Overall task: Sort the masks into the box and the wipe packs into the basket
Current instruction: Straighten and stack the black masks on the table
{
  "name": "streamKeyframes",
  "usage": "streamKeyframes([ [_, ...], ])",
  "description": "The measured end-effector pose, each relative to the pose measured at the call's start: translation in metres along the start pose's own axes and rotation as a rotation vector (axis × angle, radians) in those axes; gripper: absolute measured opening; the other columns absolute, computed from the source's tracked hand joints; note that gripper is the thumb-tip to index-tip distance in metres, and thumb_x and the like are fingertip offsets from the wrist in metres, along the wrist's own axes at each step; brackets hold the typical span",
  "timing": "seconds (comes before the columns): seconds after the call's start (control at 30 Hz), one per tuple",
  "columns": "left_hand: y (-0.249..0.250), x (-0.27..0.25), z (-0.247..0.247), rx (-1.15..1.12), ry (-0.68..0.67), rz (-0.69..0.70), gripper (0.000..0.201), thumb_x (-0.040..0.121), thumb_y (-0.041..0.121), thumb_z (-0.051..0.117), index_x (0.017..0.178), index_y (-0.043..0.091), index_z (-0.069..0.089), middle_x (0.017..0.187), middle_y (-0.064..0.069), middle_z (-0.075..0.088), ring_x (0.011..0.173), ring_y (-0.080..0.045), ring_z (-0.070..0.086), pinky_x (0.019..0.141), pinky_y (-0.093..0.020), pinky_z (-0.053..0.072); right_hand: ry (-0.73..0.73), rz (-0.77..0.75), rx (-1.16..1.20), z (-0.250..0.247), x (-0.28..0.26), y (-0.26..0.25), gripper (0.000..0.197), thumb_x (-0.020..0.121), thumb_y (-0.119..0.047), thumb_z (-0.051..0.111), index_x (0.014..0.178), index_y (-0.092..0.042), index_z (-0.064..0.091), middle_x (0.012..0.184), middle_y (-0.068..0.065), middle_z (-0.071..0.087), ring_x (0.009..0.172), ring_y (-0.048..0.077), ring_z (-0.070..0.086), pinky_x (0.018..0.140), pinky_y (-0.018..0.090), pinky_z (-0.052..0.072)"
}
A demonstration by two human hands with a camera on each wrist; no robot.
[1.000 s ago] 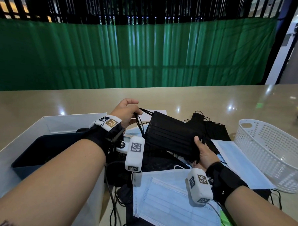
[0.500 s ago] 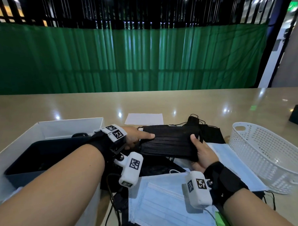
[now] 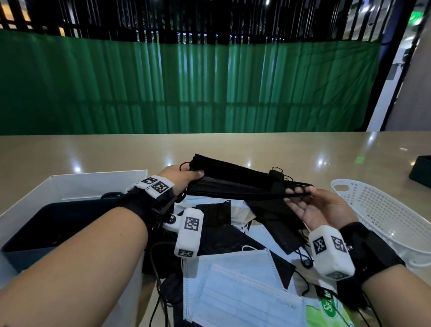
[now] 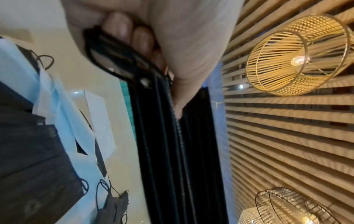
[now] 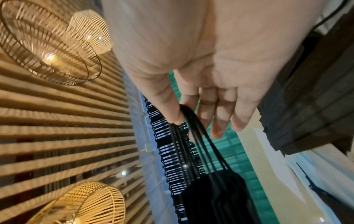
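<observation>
A stack of black masks [image 3: 236, 181] hangs in the air above the pile, held at both ends. My left hand [image 3: 182, 175] grips its left end, thumb on top [image 4: 180, 97]. My right hand [image 3: 303, 193] pinches the black ear loops [image 5: 184, 121] at the right end between thumb and forefinger, palm up. Below lie more black masks [image 3: 278, 221] and blue masks [image 3: 241, 296] in a heap. A green wipe pack [image 3: 331, 316] shows at the bottom right. The white box [image 3: 69, 182] with a dark inner tray stands on the left, the white basket [image 3: 388, 218] on the right.
A white sheet [image 4: 99, 118] lies on the beige table behind the pile. A dark box [image 3: 426, 170] sits at the far right edge. A green curtain hangs beyond the table's far edge.
The black mask stack has risen and tilted, left end higher. My right hand has slid off the stack's body to its ear loops and turned palm up.
</observation>
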State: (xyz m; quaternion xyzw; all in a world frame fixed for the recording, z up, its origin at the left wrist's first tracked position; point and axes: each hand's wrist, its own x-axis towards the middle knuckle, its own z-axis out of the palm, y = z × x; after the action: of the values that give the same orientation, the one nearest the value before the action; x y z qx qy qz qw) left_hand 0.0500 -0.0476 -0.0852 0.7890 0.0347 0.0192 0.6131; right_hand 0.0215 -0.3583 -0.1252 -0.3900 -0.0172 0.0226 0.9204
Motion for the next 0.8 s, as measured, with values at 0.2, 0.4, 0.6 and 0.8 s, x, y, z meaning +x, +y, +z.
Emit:
streamKeyframes([
  [0.2,-0.001,-0.004,0.0,-0.019,-0.09,0.021,0.033,0.064,0.038,0.078,0.087,0.015,0.073,0.087,-0.008,0.073,0.079,-0.027,0.067,0.091,-0.04,0.05,-0.065,0.095,-0.216,0.01,-0.006,-0.009,0.026,0.063,-0.016,0.074,0.057,-0.015,0.049,0.045,-0.003,0.032,0.04,0.012,0.033,0.049,0.025,0.052],
  [0.4,0.023,-0.022,-0.001,-0.038,-0.134,0.052,0.022,0.069,0.038,0.076,0.076,0.017,0.073,0.075,-0.005,0.074,0.069,-0.022,0.067,0.076,-0.035,0.056,-0.071,0.205,-0.798,0.032,-0.01,-0.007,0.017,0.089,-0.003,0.058,0.105,-0.006,0.058,0.064,0.0,0.054,0.042,0.005,0.041,0.039,0.018,0.033],
  [0.6,0.059,-0.038,-0.028,0.091,-0.001,0.044,0.031,0.073,0.036,0.072,0.059,0.011,0.057,0.059,-0.006,0.057,0.053,-0.023,0.052,0.056,-0.029,0.044,-0.139,0.2,-0.98,0.072,-0.007,-0.021,0.023,0.088,-0.015,0.062,0.072,-0.012,0.045,0.047,0.0,0.032,0.035,0.01,0.029,0.036,0.018,0.027],
  [0.8,0.086,-0.05,-0.11,0.417,0.11,0.005,0.034,0.089,0.027,0.062,0.067,0.013,0.04,0.056,-0.001,0.028,0.044,-0.015,0.025,0.046,-0.022,0.015,-0.218,0.147,-0.812,0.132,-0.007,0.002,0.017,0.093,0.001,0.049,0.083,-0.013,0.046,0.048,-0.002,0.034,0.035,0.008,0.029,0.039,0.019,0.035],
])
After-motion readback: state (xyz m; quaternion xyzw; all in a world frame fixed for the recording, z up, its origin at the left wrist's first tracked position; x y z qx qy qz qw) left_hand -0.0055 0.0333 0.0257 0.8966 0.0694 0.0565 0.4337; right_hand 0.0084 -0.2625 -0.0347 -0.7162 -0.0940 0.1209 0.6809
